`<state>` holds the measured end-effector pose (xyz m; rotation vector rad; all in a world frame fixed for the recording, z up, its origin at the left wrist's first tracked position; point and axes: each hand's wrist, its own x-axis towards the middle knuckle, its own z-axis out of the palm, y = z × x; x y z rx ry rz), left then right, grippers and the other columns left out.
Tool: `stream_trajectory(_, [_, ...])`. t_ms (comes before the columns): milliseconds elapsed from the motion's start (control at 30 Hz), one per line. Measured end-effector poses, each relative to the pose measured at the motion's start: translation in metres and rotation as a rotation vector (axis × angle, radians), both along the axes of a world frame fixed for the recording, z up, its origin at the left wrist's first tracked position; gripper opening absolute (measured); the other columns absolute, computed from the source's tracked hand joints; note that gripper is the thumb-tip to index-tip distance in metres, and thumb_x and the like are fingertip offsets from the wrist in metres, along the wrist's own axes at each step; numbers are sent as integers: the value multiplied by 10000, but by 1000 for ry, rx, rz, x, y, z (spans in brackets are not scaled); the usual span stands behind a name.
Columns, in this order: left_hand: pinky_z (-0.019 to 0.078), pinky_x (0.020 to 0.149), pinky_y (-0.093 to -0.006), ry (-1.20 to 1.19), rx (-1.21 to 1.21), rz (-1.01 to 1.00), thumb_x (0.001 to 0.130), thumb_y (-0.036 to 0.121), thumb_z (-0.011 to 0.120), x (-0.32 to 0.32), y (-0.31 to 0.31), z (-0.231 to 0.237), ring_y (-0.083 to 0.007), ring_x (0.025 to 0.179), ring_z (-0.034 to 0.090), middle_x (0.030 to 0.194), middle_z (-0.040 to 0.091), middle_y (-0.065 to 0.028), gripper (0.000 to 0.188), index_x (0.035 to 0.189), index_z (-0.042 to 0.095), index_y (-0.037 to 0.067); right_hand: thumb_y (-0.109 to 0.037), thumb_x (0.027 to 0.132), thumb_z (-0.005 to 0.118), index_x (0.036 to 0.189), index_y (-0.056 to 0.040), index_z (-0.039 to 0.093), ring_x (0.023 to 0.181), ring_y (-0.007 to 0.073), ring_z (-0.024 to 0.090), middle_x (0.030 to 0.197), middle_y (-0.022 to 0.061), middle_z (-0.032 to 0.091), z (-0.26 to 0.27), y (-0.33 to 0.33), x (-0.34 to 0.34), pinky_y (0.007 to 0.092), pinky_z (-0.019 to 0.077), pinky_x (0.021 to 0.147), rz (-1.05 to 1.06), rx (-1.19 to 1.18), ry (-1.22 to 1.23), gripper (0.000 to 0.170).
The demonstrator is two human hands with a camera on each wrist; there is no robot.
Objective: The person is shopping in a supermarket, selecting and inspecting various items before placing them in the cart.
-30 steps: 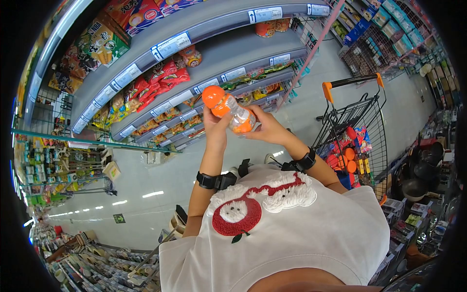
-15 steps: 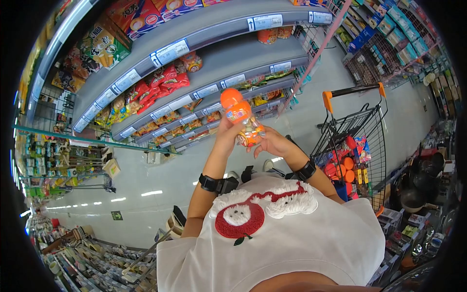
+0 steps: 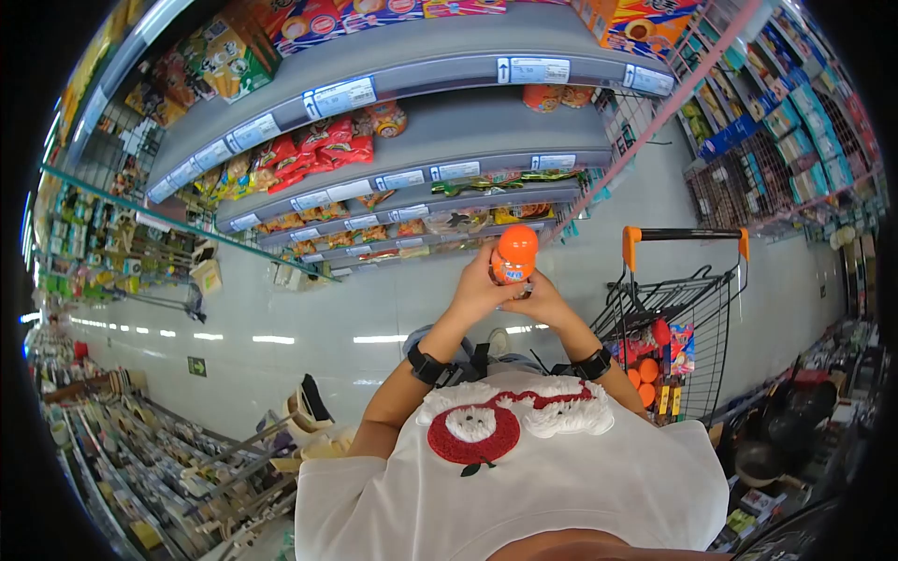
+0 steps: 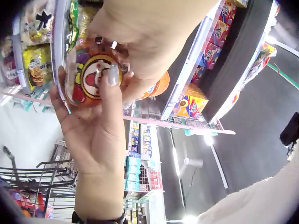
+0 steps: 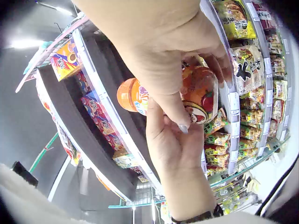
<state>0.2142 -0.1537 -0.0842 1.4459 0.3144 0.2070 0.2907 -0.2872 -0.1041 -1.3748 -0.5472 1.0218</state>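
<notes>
"Bottle [image 3: 514, 258] off the shelf [image 3: 477, 131]?"

"Yes. The left hand [image 3: 478, 286] curled round its side and the right hand [image 3: 543, 302] pinched its base, in front of the shelf."

"And what was left?"

"Inspection seemed unfinished. Other goods [image 3: 646, 374] already lay in the cart [image 3: 687, 235], but the bottle was well apart from it, so setting it down likely remained."

A shop: price-tagged shelves [image 3: 402, 178] of packaged snacks [image 3: 323, 150] and a wire shopping cart [image 3: 678, 327].
</notes>
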Motion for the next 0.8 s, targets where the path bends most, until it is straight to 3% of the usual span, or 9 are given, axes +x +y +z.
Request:
stream_trajectory(100, [479, 816, -331, -45, 273, 38, 641, 89, 762, -1, 2, 1, -201, 963, 570, 1100, 549, -112, 682, 1218, 403, 26, -99, 619, 766, 1207, -50, 461, 999, 171, 550, 1102, 80, 568, -8, 8, 9, 304, 461, 827, 31, 21, -209, 664])
stream_trajectory(200, [427, 895, -372, 5, 259, 75, 620, 151, 774, 6, 10, 9, -254, 1055, 524, 1133, 526, -142, 725, 1228, 398, 24, -117, 618, 759, 1145, -47, 521, 971, 191, 575, 1053, 91, 600, -4, 21, 14, 318, 464, 821, -63, -5, -372, 583])
stream_trajectory(300, [339, 974, -403, -59, 653, 113, 623, 217, 771, 16, 27, 15, -290, 1163, 431, 1214, 461, -159, 770, 1257, 378, 27, -127, 628, 747, 1094, -43, 558, 945, 201, 594, 1026, 97, 616, -3, 41, 28, 316, 465, 817, -90, 11, -447, 510])
stream_trajectory(400, [265, 1018, -409, -216, 747, 36, 658, 225, 744, 21, 68, 26, -320, 1210, 358, 1285, 390, -164, 767, 1288, 352, 31, -121, 625, 744, 1048, -41, 582, 929, 199, 605, 1004, 95, 625, 14, 71, 42, 316, 467, 815, -92, 73, -542, 460])
stream_trajectory(500, [331, 972, -402, -276, 745, 163, 700, 202, 707, 28, 129, 26, -324, 1172, 398, 1303, 365, -167, 737, 1309, 329, 34, -119, 630, 749, 1084, -48, 555, 935, 179, 603, 999, 90, 626, 41, 115, 55, 317, 471, 811, -157, 103, -745, 499])
stream_trajectory(567, [336, 953, -428, -230, 489, 306, 704, 202, 694, 33, 167, 41, -384, 1107, 435, 1229, 418, -218, 682, 1269, 361, 13, -125, 634, 754, 1102, -55, 535, 932, 178, 603, 991, 88, 626, 41, 146, 63, 316, 471, 810, -205, 153, -620, 522])
stream_trajectory(667, [404, 884, -420, -202, 852, 546, 737, 230, 658, 49, 230, 44, -373, 1049, 489, 1137, 498, -233, 541, 1177, 455, -10, -131, 643, 757, 1124, -64, 507, 919, 177, 603, 980, 84, 624, 23, 199, 86, 315, 474, 801, -215, 259, -583, 546])
stream_trajectory(767, [454, 801, -419, 284, 1013, 264, 753, 243, 627, 65, 267, 66, -355, 941, 555, 985, 589, -210, 356, 1025, 580, 18, -170, 638, 763, 1077, -65, 539, 878, 221, 611, 950, 105, 623, 36, 239, 98, 328, 476, 790, -188, 295, -687, 504])
stream_trajectory(800, [462, 782, -418, 47, 1132, 397, 760, 259, 617, 72, 274, 62, -355, 886, 573, 929, 607, -194, 297, 961, 615, 40, -183, 633, 766, 1064, -64, 550, 872, 233, 613, 942, 112, 624, 36, 249, 103, 331, 476, 789, -199, 257, -768, 496])
